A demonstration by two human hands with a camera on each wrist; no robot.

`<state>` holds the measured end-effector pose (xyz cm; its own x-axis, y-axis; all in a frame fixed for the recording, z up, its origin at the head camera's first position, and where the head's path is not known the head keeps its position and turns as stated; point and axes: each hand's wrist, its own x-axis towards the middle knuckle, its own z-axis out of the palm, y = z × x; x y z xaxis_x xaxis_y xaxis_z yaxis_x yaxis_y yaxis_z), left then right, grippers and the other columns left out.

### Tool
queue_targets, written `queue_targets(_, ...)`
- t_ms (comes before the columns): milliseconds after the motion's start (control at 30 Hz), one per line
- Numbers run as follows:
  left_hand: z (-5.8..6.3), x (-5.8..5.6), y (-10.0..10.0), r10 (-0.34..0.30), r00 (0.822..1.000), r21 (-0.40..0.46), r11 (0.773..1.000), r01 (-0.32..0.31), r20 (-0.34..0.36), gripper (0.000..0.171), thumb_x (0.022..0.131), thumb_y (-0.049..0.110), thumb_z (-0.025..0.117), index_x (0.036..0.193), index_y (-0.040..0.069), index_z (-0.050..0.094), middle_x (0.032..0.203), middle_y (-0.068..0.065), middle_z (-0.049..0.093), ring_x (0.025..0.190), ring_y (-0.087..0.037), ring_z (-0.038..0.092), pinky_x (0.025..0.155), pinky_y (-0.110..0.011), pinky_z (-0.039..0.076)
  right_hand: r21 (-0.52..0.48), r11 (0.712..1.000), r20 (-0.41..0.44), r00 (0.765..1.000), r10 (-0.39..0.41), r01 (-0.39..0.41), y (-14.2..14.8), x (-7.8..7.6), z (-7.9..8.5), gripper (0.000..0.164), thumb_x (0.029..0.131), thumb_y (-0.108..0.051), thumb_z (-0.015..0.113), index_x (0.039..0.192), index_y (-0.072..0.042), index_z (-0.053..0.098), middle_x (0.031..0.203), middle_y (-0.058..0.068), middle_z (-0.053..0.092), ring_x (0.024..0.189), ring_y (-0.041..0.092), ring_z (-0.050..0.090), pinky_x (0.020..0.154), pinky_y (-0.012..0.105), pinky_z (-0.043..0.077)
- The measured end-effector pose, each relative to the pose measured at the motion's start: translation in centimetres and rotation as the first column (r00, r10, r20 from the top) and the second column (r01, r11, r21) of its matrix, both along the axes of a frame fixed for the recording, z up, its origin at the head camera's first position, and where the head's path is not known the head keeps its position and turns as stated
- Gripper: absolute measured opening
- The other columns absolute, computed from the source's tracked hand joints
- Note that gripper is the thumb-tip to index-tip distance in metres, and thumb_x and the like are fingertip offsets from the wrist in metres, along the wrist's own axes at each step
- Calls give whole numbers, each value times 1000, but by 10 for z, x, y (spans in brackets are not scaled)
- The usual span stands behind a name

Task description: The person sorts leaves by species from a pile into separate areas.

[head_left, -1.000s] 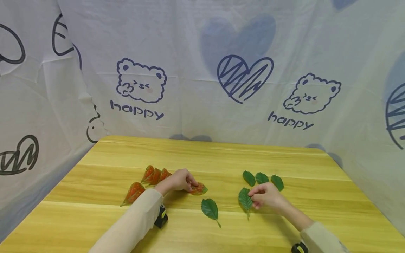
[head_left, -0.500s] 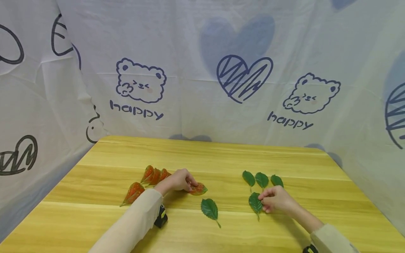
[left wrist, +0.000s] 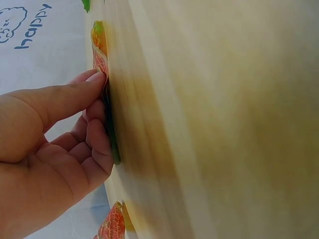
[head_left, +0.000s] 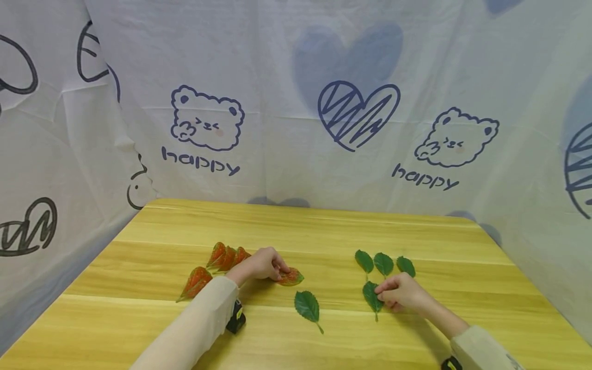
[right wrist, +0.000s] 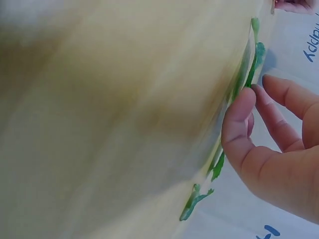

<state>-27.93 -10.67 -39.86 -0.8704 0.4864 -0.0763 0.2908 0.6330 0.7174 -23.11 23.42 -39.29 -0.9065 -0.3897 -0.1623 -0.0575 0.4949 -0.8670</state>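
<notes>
My left hand (head_left: 265, 264) pinches a red-orange leaf (head_left: 292, 277) with green edges, low over the wooden table. In the left wrist view the thumb and index finger meet on that leaf (left wrist: 99, 50). On the right, my right hand (head_left: 403, 293) pinches the edge of a green serrated leaf (head_left: 371, 296), its stem pointing toward me. The right wrist view shows thumb and fingertip at this green leaf (right wrist: 255, 64), close to the tabletop. A single green leaf (head_left: 307, 306) lies between the hands.
Several red-orange leaves (head_left: 217, 254) lie in a cluster behind my left forearm, and one more red leaf (head_left: 196, 282) sits nearer. Three green leaves (head_left: 383, 263) form a row beyond my right hand. A printed cloth (head_left: 287, 154) hangs behind the table (head_left: 139, 329).
My right hand has moved right with the green leaf, which now sits just in front of the row of green leaves. The left hand has stayed in place.
</notes>
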Motion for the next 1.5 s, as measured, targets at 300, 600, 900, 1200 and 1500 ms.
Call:
queue_targets(300,1,0,0,-2,1000,-4,1000,2,0,20,74,-9,66,91,0,70,61,-3,58,50,-7,43,47,-18,35,30,1000,-73,997,-1,3,-11,-1,10,17,83,-4,60,94,8,62,57,1,47,44,8,33,42,21,31)
queue_targets(600,0,0,-1,-2,1000,-3,1000,2,-5,20,73,-9,67,91,0,70,61,-2,58,51,-7,43,48,-18,36,33,999,-151,988,34,-29,-33,-1,15,19,83,-5,61,95,10,62,66,6,55,55,16,50,46,26,45)
queue_targets(900,0,-1,0,10,1000,1,1000,-10,9,20,74,-9,66,91,0,70,60,-2,58,50,-8,42,47,-19,35,-19,995,-132,987,94,-98,-58,-1,13,22,83,-3,58,100,11,60,70,11,56,57,19,50,49,30,46)
queue_targets(1200,-1,-2,0,15,1000,-1,1000,-15,14,20,74,-9,66,92,0,70,59,-1,57,50,-8,43,47,-19,35,-64,987,-82,986,142,-147,-83,2,11,21,82,0,58,101,10,60,68,8,57,53,14,47,47,27,42)
queue_targets(1500,0,-1,1,15,1000,-15,1000,-15,6,20,74,-9,66,91,0,70,61,-2,58,50,-8,42,47,-19,35,-85,983,-42,986,161,-164,-102,6,9,23,80,-1,63,101,9,60,65,6,57,48,11,46,46,27,43)
